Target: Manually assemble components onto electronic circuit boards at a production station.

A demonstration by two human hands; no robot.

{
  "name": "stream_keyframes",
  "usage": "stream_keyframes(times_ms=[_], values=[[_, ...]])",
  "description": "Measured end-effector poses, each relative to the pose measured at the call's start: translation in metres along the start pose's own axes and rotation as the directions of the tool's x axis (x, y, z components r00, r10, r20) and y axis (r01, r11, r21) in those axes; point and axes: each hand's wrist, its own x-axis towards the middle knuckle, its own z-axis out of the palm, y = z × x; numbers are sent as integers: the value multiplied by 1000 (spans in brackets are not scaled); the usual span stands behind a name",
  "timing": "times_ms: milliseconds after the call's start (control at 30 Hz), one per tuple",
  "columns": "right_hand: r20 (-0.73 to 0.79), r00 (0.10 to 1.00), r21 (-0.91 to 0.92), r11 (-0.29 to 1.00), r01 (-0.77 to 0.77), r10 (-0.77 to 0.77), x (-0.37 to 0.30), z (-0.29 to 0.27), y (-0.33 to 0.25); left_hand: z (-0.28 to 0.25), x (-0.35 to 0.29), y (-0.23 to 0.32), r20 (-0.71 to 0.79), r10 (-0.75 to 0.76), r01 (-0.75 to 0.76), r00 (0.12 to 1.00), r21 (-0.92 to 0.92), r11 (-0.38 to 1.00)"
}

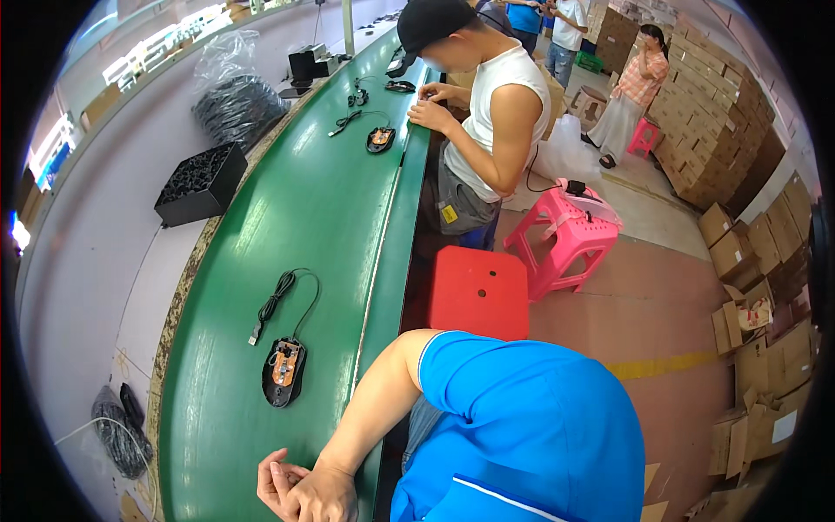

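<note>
At the near end of the green belt, my right hand (326, 498) rests with its back up and its knuckles bent. Its fingertips are partly lost at the lower edge. The slightly bent, separated fingers against it seem to belong to my left hand (275, 480), whose palm and wrist are hidden. I see nothing held between those fingers. Farther along the belt lies a black computer mouse (283, 372) without its top shell, its orange circuit board bare. Its bundled black cable (277, 294) ends in a USB plug. Neither hand touches the mouse.
Farther up the green belt (287, 191) lie another opened mouse (380, 139) and cables. A co-worker (500, 113) in a white top works there. A black bin (202, 184) stands left. Red stool (478, 291), pink stool (570, 230) and cartons (709, 104) are right.
</note>
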Motion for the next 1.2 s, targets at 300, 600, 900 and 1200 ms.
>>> stream_keyframes(times_ms=[300, 600, 900, 1200], values=[[-272, 959, 21, 996, 89, -80, -22, 42, 4, 12, 7, -41, -108, 370, -380, 923, -88, 921], [34, 997, 61, 996, -66, 64, 23, -6, -21, 19, -11, 30, 4, 58, -57, 998, -81, 995], [66, 997, 109, 992, -55, 48, 20, -4, -12, -39, 39, -40, -127, 477, -471, 870, 75, 879], [79, 995, 115, 990, -77, 68, 19, -9, -17, 15, -3, -24, -113, 396, -396, 911, 24, 918]])
